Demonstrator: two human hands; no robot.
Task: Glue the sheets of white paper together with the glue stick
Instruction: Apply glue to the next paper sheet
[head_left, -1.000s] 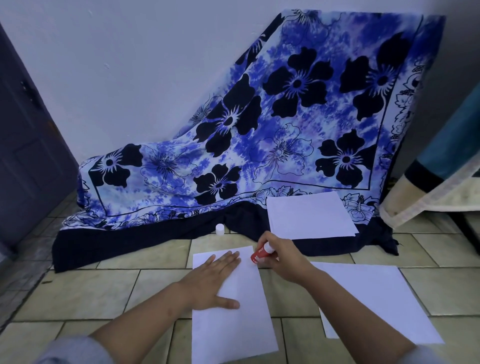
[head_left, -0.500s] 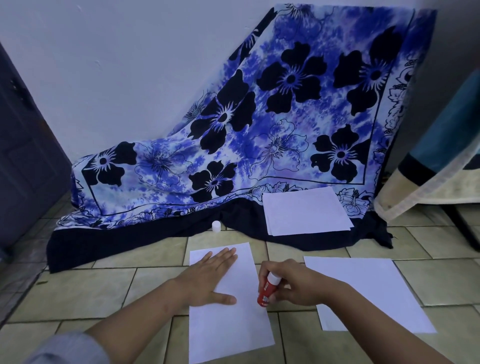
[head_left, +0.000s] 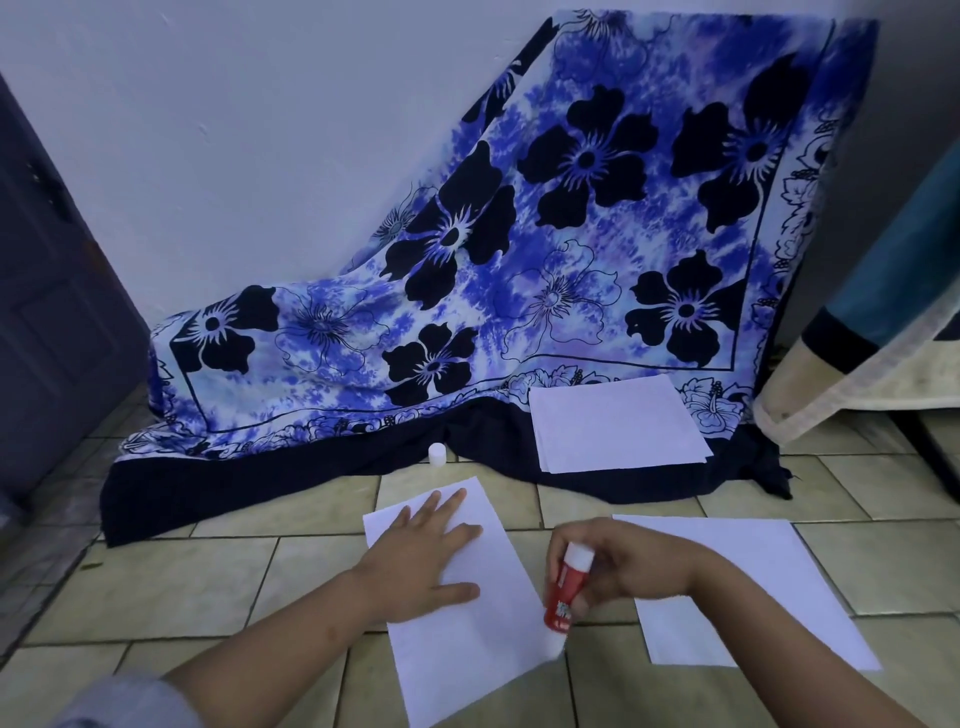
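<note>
Tiled floor (head_left: 156, 587) | left hand (head_left: 426, 556) pressed flat, fingers straight, on sheet of white paper (head_left: 467, 629) | right hand (head_left: 618, 566) grips red glue stick (head_left: 563, 595) at that sheet's right edge | second sheet (head_left: 769, 566) right of it; white cap (head_left: 437, 453), paper stack (head_left: 618, 431) beyond it by floral cloth (head_left: 519, 270)

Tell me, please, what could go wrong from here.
1. The right hand holds the red and white glue stick at the right edge of the white paper sheet; a stroke may slip off and smear glue on the beige tiled floor.
2. The left hand presses only the sheet's upper half, so the lower part could shift or crease.
3. The small white cap stands away by the dark cloth and may get lost.
</note>
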